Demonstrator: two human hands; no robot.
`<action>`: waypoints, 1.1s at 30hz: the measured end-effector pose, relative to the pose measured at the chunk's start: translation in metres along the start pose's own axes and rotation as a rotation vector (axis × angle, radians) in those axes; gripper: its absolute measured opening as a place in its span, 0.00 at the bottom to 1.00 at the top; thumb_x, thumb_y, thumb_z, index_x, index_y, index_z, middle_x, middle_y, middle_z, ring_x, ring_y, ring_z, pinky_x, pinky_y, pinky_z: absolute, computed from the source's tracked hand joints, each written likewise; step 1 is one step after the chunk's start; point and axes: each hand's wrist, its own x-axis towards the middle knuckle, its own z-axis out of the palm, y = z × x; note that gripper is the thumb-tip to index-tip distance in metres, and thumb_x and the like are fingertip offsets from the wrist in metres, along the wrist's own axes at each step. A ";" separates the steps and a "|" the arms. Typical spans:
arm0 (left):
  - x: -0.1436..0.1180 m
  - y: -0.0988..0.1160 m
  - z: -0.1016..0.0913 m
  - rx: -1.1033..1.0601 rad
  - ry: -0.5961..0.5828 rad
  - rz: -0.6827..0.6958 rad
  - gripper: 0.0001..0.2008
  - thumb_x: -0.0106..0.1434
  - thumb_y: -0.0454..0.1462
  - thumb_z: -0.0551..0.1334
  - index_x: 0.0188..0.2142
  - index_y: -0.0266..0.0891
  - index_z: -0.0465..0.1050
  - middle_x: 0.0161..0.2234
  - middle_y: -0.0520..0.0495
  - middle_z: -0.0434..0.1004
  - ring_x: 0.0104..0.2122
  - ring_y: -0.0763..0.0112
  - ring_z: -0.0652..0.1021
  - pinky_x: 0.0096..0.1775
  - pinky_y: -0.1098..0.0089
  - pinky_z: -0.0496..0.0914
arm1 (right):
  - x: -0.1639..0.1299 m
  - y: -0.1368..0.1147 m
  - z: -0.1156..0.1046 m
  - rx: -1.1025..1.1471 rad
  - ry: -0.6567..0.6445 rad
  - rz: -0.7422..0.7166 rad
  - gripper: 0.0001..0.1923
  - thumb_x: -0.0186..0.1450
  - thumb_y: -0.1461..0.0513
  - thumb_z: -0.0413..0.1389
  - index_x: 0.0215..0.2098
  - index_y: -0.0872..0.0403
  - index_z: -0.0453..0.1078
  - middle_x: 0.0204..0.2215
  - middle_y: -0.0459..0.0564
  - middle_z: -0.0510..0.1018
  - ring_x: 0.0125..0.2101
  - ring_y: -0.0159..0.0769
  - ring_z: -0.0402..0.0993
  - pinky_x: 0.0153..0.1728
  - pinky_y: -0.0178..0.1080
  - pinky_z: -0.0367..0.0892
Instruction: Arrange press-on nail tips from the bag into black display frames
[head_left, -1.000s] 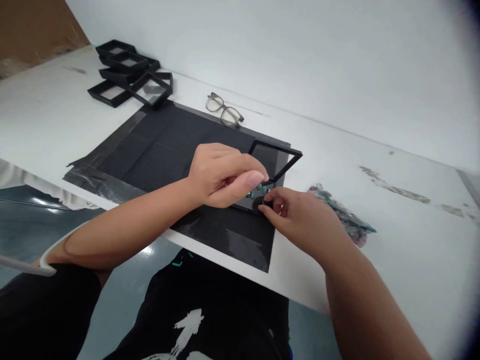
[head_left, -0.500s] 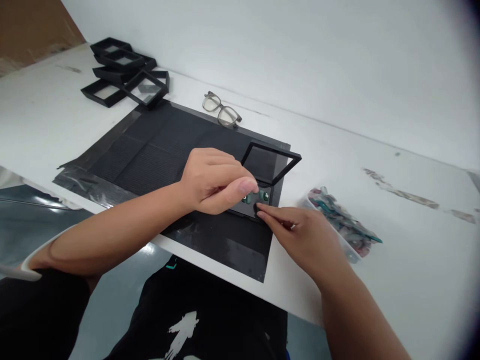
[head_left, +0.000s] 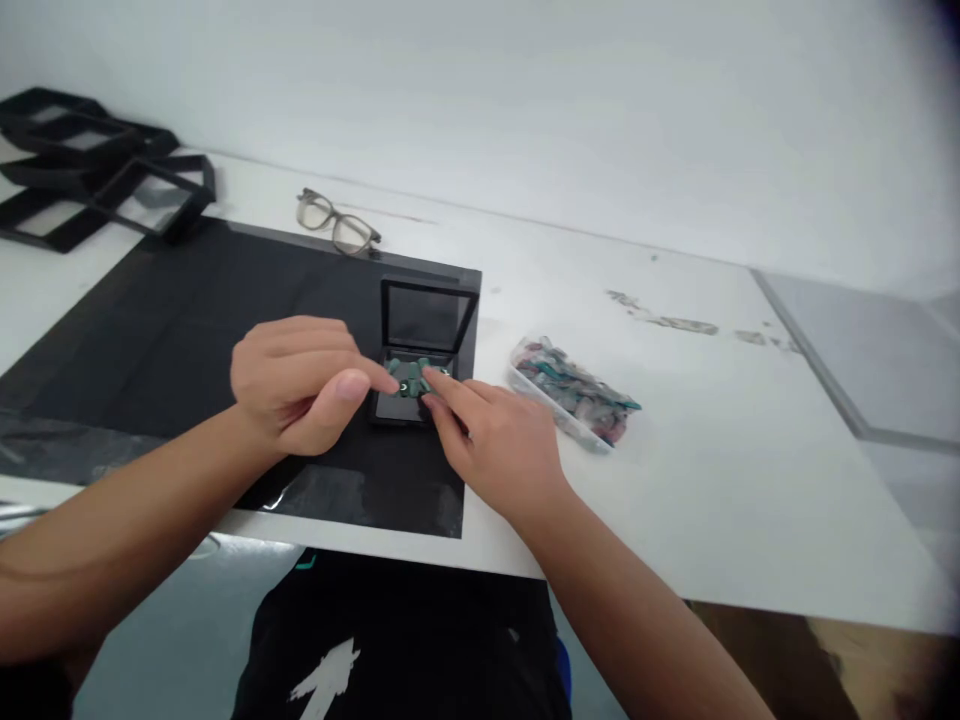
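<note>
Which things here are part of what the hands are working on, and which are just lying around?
In use:
- left hand and right hand, fingertips at the green pieces
- small black case, lid up
- black mat under it

Lying about:
- glasses
- stack of black frames
- bag of coloured pieces

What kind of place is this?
Probably a small packing or craft workbench: a white table with a black mat, a stack of empty black display frames, and a bag of small pieces.

both hands (head_left: pixel 390 410) on green pieces (head_left: pixel 411 377) in open black case (head_left: pixel 420 350)
</note>
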 end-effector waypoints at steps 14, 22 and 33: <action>0.021 0.030 0.037 0.228 -0.355 0.329 0.04 0.62 0.39 0.65 0.35 0.42 0.78 0.31 0.52 0.82 0.33 0.69 0.80 0.35 0.67 0.75 | -0.056 0.157 -0.085 0.131 0.123 0.688 0.16 0.62 0.49 0.61 0.34 0.52 0.82 0.25 0.52 0.82 0.26 0.39 0.77 0.26 0.40 0.66; 0.056 0.039 0.093 0.300 -0.780 0.157 0.19 0.71 0.50 0.56 0.39 0.43 0.80 0.40 0.48 0.83 0.50 0.57 0.76 0.46 0.60 0.67 | -0.060 0.160 -0.055 0.395 0.088 0.544 0.12 0.61 0.51 0.63 0.32 0.50 0.81 0.29 0.49 0.84 0.29 0.37 0.78 0.29 0.38 0.71; 0.043 0.057 0.094 0.126 -1.177 0.118 0.29 0.68 0.58 0.55 0.56 0.41 0.74 0.46 0.44 0.78 0.48 0.57 0.72 0.48 0.59 0.64 | -0.063 0.140 -0.054 0.488 0.077 0.363 0.09 0.63 0.54 0.63 0.27 0.48 0.78 0.26 0.45 0.81 0.22 0.31 0.69 0.22 0.36 0.64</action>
